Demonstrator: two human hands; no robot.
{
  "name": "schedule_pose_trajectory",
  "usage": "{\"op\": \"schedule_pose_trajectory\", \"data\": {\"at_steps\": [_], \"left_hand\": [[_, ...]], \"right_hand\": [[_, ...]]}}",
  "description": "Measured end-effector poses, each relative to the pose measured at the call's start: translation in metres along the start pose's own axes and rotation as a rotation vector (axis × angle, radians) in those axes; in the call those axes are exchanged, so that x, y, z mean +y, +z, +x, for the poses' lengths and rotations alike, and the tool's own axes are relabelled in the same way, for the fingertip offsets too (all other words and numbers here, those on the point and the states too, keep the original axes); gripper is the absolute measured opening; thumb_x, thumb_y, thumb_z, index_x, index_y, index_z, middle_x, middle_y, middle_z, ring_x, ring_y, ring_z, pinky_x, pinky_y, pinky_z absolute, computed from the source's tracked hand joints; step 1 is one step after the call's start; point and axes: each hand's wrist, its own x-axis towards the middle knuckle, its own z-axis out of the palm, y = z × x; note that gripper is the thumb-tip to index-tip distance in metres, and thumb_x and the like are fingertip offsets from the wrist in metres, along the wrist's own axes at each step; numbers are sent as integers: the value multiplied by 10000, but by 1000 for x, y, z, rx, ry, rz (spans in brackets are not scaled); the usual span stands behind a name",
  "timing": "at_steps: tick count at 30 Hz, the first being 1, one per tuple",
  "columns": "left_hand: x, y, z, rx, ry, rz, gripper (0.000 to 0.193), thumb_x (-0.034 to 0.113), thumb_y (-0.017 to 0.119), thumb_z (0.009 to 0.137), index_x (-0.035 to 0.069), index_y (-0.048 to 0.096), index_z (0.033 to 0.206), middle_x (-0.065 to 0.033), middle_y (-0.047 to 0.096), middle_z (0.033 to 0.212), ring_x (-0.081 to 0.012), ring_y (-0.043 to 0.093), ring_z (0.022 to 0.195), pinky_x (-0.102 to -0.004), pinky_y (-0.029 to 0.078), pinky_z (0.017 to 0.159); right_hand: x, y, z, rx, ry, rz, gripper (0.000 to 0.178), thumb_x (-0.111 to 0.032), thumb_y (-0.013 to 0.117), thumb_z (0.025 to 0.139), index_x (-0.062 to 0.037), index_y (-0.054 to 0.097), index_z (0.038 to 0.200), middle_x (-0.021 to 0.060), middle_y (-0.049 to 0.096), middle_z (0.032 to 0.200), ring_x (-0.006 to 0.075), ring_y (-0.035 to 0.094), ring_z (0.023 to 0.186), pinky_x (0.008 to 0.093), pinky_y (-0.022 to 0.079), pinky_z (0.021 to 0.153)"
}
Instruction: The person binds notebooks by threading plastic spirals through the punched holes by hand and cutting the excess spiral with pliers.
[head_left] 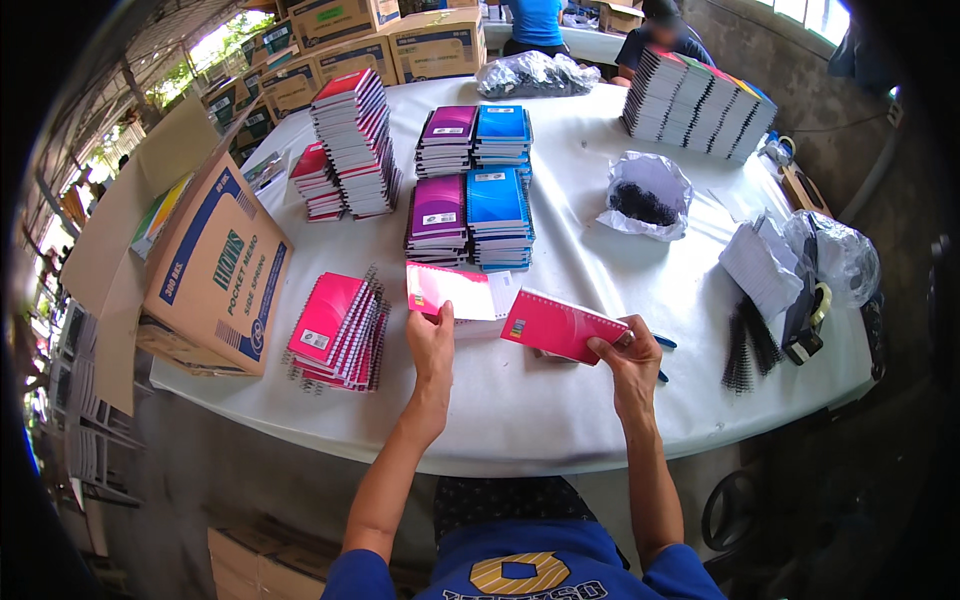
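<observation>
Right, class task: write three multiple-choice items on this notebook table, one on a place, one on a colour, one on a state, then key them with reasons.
1. Where does the open cardboard box stand?
A. at the table's left edge
B. at the table's right edge
C. under the table

2. What colour are the covers of the two stacks standing right of the purple stacks?
A. green
B. blue
C. orange

3. What is the right hand doing?
A. resting flat on the white table
B. reaching into a plastic bag
C. gripping a pink spiral notebook

Answers:
1 A: the box sits beside the fanned pile of pink notebooks on the left side.
2 B: those covers are plainly blue.
3 C: its fingers pinch the notebook's right end, while the left hand holds a pink cover sheet.
</observation>
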Motion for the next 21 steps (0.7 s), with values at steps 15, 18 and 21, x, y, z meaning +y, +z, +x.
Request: {"op": "schedule_pose_trajectory", "data": {"at_steps": [15,18,21], "left_hand": [[70,-11,-7,-96,529,-19,755,-117,530,905,57,183,1553,-204,353,1537,-228,467,1336,-282,413,1051],[124,-25,8,-406,657,318,709,-173,519,826,125,427,1463,-168,557,1374,-228,541,1277,-295,432,1045],[173,-18,34,-715,788,702,755,-203,530,696,204,608,1327,-140,657,1203,-291,590,1207,-331,482,1003]], "right_hand": [[7,-12,-39,-110,32,-201,207,-31,775,807,-6,605,923,25,684,825,68,605,776,219,477,691],[7,-22,-45,-99,83,-179,217,15,764,802,-4,599,941,21,656,821,82,607,790,243,500,723],[9,-24,-48,-84,108,-113,236,46,760,792,-12,599,955,26,669,800,76,609,777,245,514,720]]}}
